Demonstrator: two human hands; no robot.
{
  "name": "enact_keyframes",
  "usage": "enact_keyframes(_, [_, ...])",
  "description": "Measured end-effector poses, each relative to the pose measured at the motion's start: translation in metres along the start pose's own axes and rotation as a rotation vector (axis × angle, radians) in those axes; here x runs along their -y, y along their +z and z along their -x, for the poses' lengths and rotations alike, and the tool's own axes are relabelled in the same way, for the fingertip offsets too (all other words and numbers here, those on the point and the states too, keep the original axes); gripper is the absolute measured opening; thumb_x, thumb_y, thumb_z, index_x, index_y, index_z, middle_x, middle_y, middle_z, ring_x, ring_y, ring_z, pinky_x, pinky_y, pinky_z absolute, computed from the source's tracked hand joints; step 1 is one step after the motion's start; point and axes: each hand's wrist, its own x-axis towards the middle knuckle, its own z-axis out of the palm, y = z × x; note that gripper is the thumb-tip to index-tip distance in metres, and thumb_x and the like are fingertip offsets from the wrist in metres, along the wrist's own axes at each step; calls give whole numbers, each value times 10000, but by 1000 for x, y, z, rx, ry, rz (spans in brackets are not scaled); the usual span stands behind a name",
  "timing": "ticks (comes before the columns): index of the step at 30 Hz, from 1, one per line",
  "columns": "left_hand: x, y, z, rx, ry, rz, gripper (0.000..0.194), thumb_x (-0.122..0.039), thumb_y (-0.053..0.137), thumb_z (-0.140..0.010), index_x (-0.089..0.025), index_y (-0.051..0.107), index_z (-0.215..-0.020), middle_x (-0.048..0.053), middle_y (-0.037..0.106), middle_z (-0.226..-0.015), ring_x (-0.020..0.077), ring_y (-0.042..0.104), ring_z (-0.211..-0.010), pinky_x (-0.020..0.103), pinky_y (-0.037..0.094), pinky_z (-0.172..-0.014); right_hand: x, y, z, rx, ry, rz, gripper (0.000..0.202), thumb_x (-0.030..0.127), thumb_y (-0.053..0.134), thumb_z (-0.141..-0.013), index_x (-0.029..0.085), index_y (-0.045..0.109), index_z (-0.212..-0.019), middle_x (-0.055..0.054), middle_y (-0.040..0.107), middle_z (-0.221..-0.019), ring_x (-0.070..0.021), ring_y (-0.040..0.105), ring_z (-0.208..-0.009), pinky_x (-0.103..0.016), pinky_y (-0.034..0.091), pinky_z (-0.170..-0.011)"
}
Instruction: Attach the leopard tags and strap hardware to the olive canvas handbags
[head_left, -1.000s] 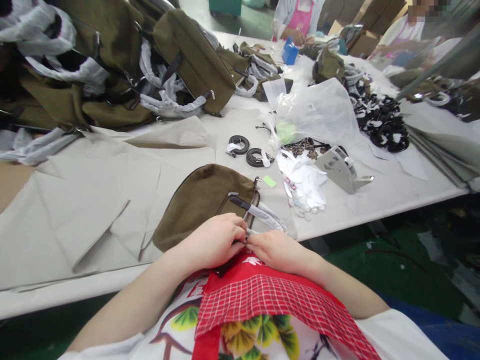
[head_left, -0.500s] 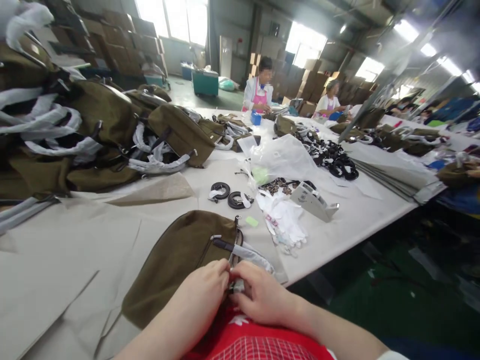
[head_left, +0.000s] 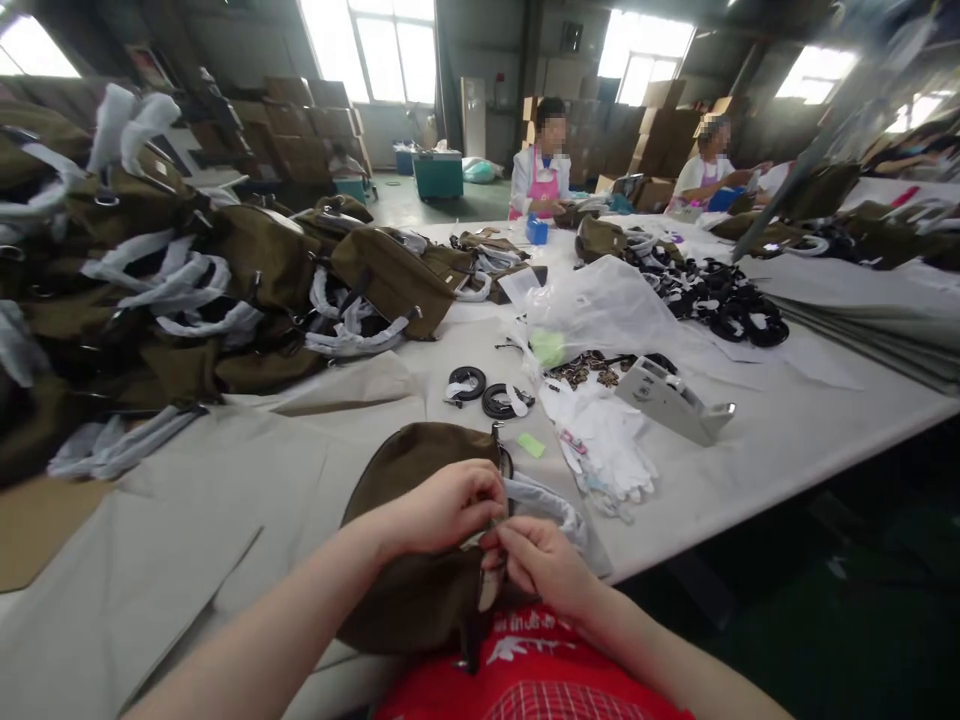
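An olive-brown handbag (head_left: 412, 600) lies on its side at the table's front edge, against the red apron. Its handle (head_left: 547, 500), wrapped in pale paper, points right. My left hand (head_left: 457, 505) is over the bag's opening, thumb and fingers pinched together. Close against it, my right hand (head_left: 544, 560) also pinches at the same spot. What sits between the fingertips is too small to name. Just beyond the bag lie two coiled black straps (head_left: 507, 401) and a green slip of paper (head_left: 531, 445).
Many olive bags (head_left: 247, 260) with wrapped handles are heaped at the left. White gloves (head_left: 607, 440), a grey tape dispenser (head_left: 675, 400), a clear plastic bag (head_left: 600, 300) and a pile of black straps (head_left: 742, 300) lie to the right. Two co-workers (head_left: 544, 185) are across the table.
Both hands have lifted slightly from the bag's near side, still close together, and a pale strip now shows beneath them. The view has turned left.
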Motion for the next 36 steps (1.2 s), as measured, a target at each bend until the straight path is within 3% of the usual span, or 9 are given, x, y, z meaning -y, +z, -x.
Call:
enact_keyframes(2, [12,-10,-29,71,-76,-65,212,-327,535,-906,-159,664,-890,32,683,-867,141,636,-763,228,507,-720,-4,-4,0,-25,6,-56,478,572,567,-857,116,684,-944,-27,647,-694,-18,319,-370,-188,180,-368])
enact_keyframes(5, [32,-15,-82,-20,-206,-253,282,-311,490,-928,-161,647,-1108,72,688,-1065,180,648,-941,259,503,-840,-9,-8,3,39,15,-72,475,554,575,-868,121,690,-1028,-2,617,-641,-20,296,-377,-187,156,-368])
enact_keyframes(10, [57,1,-157,-53,-359,-460,334,-286,576,-904,-136,590,-1202,126,585,-1268,256,547,-1182,447,430,-1031,-11,-13,6,115,-32,85,472,543,503,-917,156,676,-1123,9,584,-638,-44,334,-423,-182,228,-393])
enact_keyframes(17, [68,9,-178,-31,-528,-615,337,-351,594,-909,-135,584,-1168,104,607,-1181,225,609,-1037,448,525,-892,-9,-18,10,123,-119,231,406,427,403,-974,181,572,-1249,7,621,-712,-66,371,-448,-194,316,-444])
enact_keyframes(21, [56,-18,-149,-100,-432,-636,272,-312,583,-903,-136,630,-1105,112,632,-1146,242,604,-1056,431,477,-947,-11,-18,8,57,-101,231,220,339,459,-959,169,542,-1071,22,659,-675,-59,391,-418,-185,320,-441])
enact_keyframes(26, [25,-44,-52,-196,-267,-614,290,-288,539,-892,-188,614,-1153,84,621,-1166,235,566,-1113,351,405,-994,-4,-14,8,79,-104,141,273,395,469,-961,170,531,-819,-7,682,-647,-134,663,-598,-247,494,-605])
enact_keyframes(28, [18,-38,-7,-171,-159,-618,253,-280,537,-889,-202,620,-1115,73,633,-1103,236,577,-1054,373,402,-969,2,-12,8,67,-104,99,285,419,493,-948,175,531,-806,4,669,-620,-149,682,-597,-267,520,-615])
enact_keyframes(31, [20,-13,48,-41,-169,-643,207,-210,512,-892,-203,631,-1061,64,640,-1026,231,581,-997,405,367,-981,7,-9,5,24,-84,82,286,431,530,-927,183,529,-785,24,646,-575,-143,666,-536,-263,522,-572])
enact_keyframes(36, [35,24,86,-15,-310,-585,435,-68,437,-863,-233,582,-1239,83,607,-1104,228,558,-1055,401,362,-980,1,-7,-2,38,49,22,305,451,576,-892,191,506,-749,36,629,-539,-151,658,-496,-265,518,-532])
